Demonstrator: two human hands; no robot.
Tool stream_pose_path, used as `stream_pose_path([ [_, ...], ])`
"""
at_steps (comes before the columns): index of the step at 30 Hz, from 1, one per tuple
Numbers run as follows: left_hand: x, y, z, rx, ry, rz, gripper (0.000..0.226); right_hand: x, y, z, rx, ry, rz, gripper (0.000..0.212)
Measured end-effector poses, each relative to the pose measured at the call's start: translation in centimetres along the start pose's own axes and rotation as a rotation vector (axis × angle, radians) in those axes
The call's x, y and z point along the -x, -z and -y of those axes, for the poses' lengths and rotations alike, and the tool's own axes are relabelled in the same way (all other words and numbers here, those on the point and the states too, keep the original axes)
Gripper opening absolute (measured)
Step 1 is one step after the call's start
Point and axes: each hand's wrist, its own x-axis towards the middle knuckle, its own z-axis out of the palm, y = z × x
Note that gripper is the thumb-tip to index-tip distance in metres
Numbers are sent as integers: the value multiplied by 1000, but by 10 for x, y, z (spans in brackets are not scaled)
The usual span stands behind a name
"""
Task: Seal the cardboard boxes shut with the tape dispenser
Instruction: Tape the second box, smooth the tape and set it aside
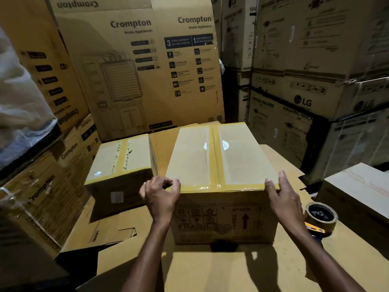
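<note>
A cardboard box (219,165) with a FRAGILE print stands in front of me on flattened cardboard (231,266). Brown tape runs along its top seam and its near top edge. My left hand (161,196) is at the box's near left top corner, with its fingers curled and the fingertips on the taped edge. My right hand (283,197) lies flat against the near right corner, fingers straight. The tape dispenser (320,218), carrying a roll of brown tape, sits on the cardboard just right of my right wrist; neither hand holds it.
A second taped box (120,163) sits to the left, touching the first. Another box (357,190) stands at the right. Tall stacks of Crompton cartons (143,64) and LG cartons (305,81) wall in the back and both sides.
</note>
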Motion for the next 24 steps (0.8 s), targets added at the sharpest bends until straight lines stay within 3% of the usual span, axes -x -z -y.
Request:
stream_pose_path([
  [5,-8,12,5,312,634,263,81,-14,12,17,-343,-381,160,75],
  [7,-11,20,0,520,887,423,88,-23,21,24,-395,-461,327,55],
  [9,-11,27,-9,668,1058,595,78,-28,27,27,-411,-487,437,40],
  [11,-10,32,-12,672,1081,679,67,-29,31,29,-429,-500,463,31],
  [14,-6,32,-5,648,1007,680,70,-23,31,25,-472,-462,462,21],
  [17,-1,39,0,679,975,691,92,-17,30,14,-476,-388,443,15],
  [20,1,53,-1,732,945,744,70,-7,31,4,-495,-327,419,10],
  [22,3,62,-2,797,950,782,58,1,33,-4,-524,-296,414,13],
  [24,8,71,0,832,925,821,60,12,38,-11,-550,-276,433,31],
])
